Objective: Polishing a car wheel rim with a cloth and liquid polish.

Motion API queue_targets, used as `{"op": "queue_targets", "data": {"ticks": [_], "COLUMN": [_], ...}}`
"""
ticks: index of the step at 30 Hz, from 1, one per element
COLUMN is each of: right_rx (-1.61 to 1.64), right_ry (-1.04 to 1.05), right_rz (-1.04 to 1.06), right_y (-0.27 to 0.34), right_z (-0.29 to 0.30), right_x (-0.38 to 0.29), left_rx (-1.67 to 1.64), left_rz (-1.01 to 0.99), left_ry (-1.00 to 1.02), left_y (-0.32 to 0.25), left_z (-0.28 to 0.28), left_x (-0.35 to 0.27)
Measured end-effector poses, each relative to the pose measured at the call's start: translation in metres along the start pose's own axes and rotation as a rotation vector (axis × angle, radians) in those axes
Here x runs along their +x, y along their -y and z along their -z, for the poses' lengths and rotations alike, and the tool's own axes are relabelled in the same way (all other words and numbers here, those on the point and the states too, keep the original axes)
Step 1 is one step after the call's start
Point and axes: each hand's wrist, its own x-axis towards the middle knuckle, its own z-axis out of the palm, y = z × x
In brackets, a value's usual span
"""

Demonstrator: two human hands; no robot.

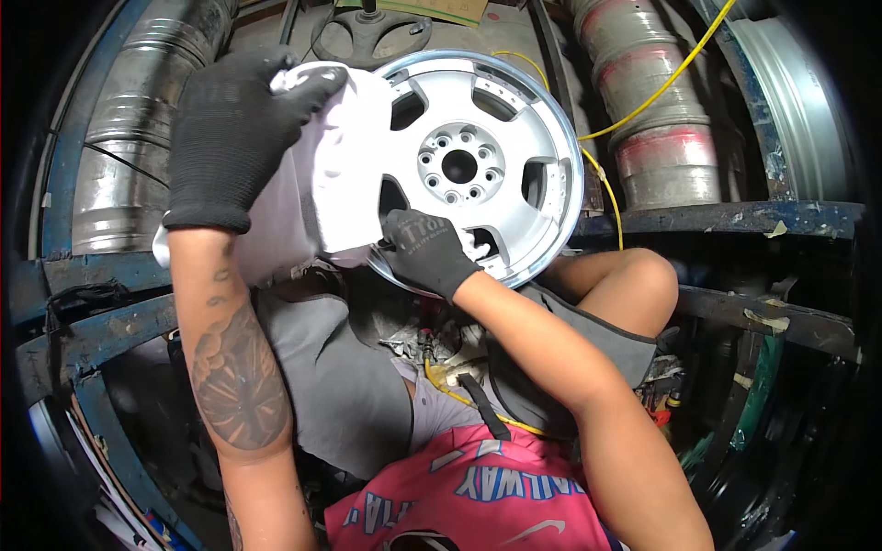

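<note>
A silver alloy wheel rim (459,165), with a polished lip and a ring of bolt holes round its hub bore, faces up in front of me. White cloth (351,151) hangs over its left side. My left hand (241,131), in a black knit glove, pinches the cloth's upper edge between thumb and fingers. At the rim's lower left edge is my right hand (427,248), in a black utility glove, with its fingers curled against the lip; a bit of white cloth shows beside it. What its fingertips hold is hidden.
Stacked metal wheel barrels (654,103) stand at the right, with more (131,124) at the left. A yellow air hose (661,86) runs down past the rim. Blue steel rack beams (723,219) cross both sides. A black steering wheel (372,38) lies beyond the rim.
</note>
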Motion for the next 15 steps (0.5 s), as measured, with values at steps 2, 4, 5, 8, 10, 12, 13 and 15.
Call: {"op": "queue_targets", "data": {"ticks": [2,4,5,8,10,12,13,15], "right_rx": [-0.032,-0.108,-0.112,0.050,-0.049,-0.046,-0.083,-0.122], "right_ry": [0.085,0.310,0.291,0.076,0.106,0.154,0.260,0.347], "right_rz": [-0.070,-0.172,-0.165,-0.089,-0.072,-0.066,-0.067,-0.135], "right_y": [0.002,0.003,0.002,0.003,0.000,-0.002,-0.003,-0.002], "right_z": [0.003,0.002,0.003,-0.014,-0.017,-0.013,-0.007,-0.002], "right_x": [-0.001,0.000,-0.004,0.012,0.011,0.002,-0.005,-0.010], "left_rx": [0.089,0.095,0.103,0.206,0.141,0.137,0.221,0.293], "left_rz": [0.004,0.072,0.030,-0.027,0.091,0.162,0.072,0.080], "left_ry": [-0.005,0.056,0.007,-0.076,0.101,0.172,0.073,0.111], "left_y": [0.008,0.011,0.009,-0.001,-0.007,-0.007,-0.005,0.004], "left_z": [-0.006,-0.008,-0.008,-0.015,-0.020,-0.023,-0.024,-0.023], "left_x": [-0.001,0.000,-0.001,0.006,0.007,0.006,0.003,0.001]}}
